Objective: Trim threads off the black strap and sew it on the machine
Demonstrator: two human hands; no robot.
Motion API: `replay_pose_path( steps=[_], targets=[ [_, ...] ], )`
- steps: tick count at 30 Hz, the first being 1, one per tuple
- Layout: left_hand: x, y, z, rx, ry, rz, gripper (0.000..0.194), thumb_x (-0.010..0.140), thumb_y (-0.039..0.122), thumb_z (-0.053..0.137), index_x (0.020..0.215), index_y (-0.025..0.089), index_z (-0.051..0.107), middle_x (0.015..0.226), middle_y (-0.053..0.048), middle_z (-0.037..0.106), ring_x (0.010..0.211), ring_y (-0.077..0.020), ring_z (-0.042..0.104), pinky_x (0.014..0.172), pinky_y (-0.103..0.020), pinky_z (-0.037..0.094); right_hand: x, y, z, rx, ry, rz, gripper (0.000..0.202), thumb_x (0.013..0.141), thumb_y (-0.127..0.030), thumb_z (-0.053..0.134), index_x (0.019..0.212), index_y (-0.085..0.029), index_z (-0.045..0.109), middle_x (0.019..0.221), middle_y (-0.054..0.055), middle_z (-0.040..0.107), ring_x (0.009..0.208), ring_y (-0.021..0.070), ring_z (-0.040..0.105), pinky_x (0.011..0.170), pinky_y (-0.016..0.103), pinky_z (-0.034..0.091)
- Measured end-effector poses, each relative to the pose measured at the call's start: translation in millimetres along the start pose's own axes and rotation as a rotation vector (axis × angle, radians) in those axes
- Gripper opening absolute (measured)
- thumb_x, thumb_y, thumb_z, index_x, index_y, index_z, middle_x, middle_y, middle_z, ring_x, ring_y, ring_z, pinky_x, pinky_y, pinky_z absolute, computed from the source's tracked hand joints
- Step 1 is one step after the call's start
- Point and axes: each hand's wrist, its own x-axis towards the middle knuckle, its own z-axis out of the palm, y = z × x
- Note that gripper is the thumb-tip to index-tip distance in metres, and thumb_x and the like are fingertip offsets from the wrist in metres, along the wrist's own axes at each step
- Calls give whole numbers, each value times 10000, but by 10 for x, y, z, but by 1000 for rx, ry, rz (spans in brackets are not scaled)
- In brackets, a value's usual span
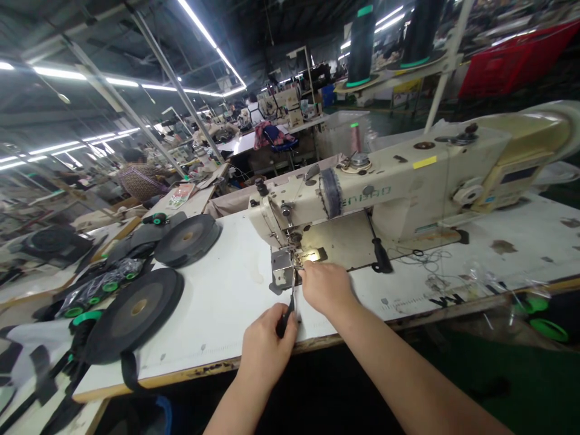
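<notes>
- At the far left of the frame, dark fabric pieces and black straps (40,374) lie over the edge of the white surface (226,302), with green-capped spools in a clear bag (97,290) among them.
- Left of centre, two flat rolls of black tape rest on the surface: a larger roll (136,311) lower down and a smaller roll (186,240) just above it.
- Low in the middle, the left hand (265,347) closes its grip around the dark handle of a thin tool (287,311), whose metal shaft points up toward the needle area.
- Just right of it, the right hand (324,287) reaches to the lit needle area (302,258); its fingertips are pinched narrow there, but what they hold is too small to tell.
- Across the centre and right, a cream sewing machine (408,187) stands on the surface, with a black-handled screwdriver (379,257) leaning at its base.
- In the lower right, loose thread (428,260) lies on the surface.
- In the upper right, dark thread cones (362,42) stand on a rack.
</notes>
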Motion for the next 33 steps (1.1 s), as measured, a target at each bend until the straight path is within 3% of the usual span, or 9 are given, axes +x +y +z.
replay_pose_path(
  steps=[23, 33],
  targets=[
    [-17, -53, -15, -52, -26, -4, 215, 973, 373, 431, 871, 237, 562, 769, -11, 634, 735, -206, 592, 685, -307, 357, 18, -36, 95, -87, 49, 23, 260, 999, -315, 453, 920, -191, 666, 839, 79, 730, 816, 249, 703, 647, 322, 403],
    [-19, -36, -61, -91, -27, -1, 199, 950, 315, 454, 787, 222, 522, 715, 5, 592, 692, -176, 556, 653, -302, 308, 8, -68, 163, -139, 94, 38, 254, 1002, -330, 478, 863, -209, 653, 765, 56, 713, 765, 220, 689, 611, 304, 326]
  ],
)
